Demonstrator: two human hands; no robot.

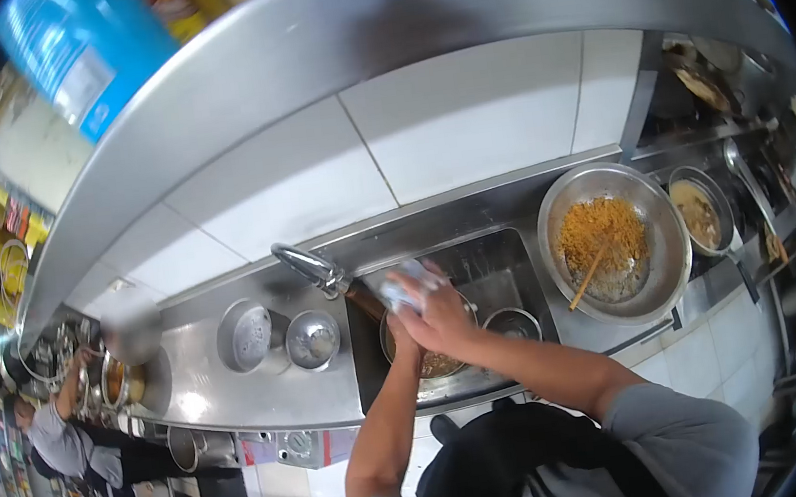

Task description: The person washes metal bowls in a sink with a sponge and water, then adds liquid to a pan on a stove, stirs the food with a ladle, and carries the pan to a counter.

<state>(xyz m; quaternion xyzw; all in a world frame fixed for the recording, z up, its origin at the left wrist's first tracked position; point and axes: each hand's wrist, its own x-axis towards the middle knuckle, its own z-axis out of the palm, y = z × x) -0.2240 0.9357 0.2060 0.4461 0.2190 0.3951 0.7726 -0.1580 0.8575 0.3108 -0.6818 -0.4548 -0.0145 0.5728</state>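
Both of my hands are together over the sink [501, 288]. In my right hand [440, 314] is a crumpled, whitish-blue cloth-like thing [404, 285], blurred by motion. My left hand [404, 334] is against the right one, its fingers mostly hidden. Below them a round pan [443, 365] with brownish contents sits in the sink; the hands cover much of it. A brown handle [366, 301] slants up near the curved metal faucet [314, 266]. Right of the pan, a small round metal pot [513, 324] stands in the sink.
A wide steel bowl [665, 208] with orange-yellow food and a wooden stick stands at the right, beside a smaller pan [723, 211]. Two metal containers, a pot [243, 335] and a bowl [313, 341], stand on the left counter. A steel shelf [314, 32] overhangs. Another person [71, 438] works far left.
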